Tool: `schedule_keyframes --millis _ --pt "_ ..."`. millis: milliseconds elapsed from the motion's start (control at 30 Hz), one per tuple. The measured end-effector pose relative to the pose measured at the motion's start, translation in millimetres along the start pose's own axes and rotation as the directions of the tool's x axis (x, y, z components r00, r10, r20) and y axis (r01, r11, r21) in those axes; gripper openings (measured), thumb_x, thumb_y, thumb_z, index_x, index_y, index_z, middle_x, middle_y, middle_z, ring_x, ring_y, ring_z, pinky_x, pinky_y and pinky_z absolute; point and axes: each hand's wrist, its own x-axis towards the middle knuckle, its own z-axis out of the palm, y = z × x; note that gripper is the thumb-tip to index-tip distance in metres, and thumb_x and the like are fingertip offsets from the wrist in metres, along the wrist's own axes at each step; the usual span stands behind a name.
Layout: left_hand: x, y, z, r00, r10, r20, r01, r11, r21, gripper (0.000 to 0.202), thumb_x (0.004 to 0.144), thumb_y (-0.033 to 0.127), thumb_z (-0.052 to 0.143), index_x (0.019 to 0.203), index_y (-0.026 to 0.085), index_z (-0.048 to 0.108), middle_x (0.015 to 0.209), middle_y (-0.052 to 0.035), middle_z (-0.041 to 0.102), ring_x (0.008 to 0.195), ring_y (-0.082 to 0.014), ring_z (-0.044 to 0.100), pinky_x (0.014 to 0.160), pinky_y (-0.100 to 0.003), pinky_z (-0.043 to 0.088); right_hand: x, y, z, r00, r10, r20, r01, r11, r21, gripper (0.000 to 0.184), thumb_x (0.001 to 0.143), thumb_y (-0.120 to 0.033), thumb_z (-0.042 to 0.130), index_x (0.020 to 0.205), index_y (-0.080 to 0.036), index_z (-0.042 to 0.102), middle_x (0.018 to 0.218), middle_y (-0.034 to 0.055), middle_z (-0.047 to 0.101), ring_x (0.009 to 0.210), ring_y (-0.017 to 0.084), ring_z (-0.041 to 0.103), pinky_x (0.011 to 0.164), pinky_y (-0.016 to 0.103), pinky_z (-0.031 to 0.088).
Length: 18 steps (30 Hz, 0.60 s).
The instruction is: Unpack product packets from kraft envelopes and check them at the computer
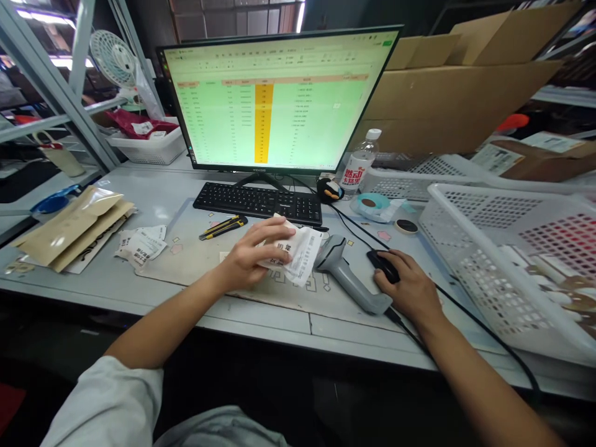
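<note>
Left hand (248,257), half closed, partly hides the white packet (305,253) it grips, which extends to the hand's right, while right hand (414,285) cups a black mouse (383,267).

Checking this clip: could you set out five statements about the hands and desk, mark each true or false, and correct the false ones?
1. The left hand holds a crumpled white printed packet. True.
2. A grey plastic barcode scanner lies between the two hands. True.
3. The right hand is gripping that scanner. False: the right hand is on a small black computer mouse.
4. The clear plastic bottle with a white cap lies on its side. False: the bottle stands upright near the monitor's right edge.
5. The black-framed flat monitor shows a table with an orange column. True.
</note>
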Motion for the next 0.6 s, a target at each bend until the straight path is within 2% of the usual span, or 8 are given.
schedule_keyframes --millis 133,333,600 --pt "-3 14 -4.4 0.997 0.076 -0.016 -0.077 0.995 -0.061 0.026 0.102 0.008 0.053 0.115 0.021 0.071 0.141 -0.0126 0.065 0.144 -0.0313 0.054 0.114 -0.054 0.055 0 0 0 1.000 -0.002 -0.003 0.002 1.000 0.002 0.046 0.090 -0.041 0.054 0.130 -0.022 0.069 0.142 0.0137 0.063 0.128 0.034 0.063 0.107 0.054 0.055" --pt "2 27 -13.1 0.990 0.096 -0.104 -0.103 0.993 -0.062 0.018 0.102 0.014 0.060 0.110 0.023 0.074 0.135 -0.0104 0.071 0.139 -0.0323 0.059 0.112 -0.052 0.057 -1 -2 -3 1.000 0.005 0.012 -0.005 1.000 0.004 0.045 0.090 -0.039 0.057 0.131 -0.023 0.068 0.142 0.0125 0.063 0.129 0.033 0.063 0.107 0.052 0.055" --pt "10 40 -15.4 0.981 0.159 -0.114 -0.167 0.984 -0.063 0.016 0.102 0.018 0.062 0.112 0.024 0.073 0.131 -0.0086 0.073 0.136 -0.0319 0.062 0.111 -0.051 0.059 -2 -1 -2 1.000 0.008 0.003 -0.008 1.000 -0.004 0.047 0.088 -0.036 0.059 0.132 -0.025 0.069 0.143 0.0116 0.063 0.128 0.033 0.063 0.106 0.052 0.056"
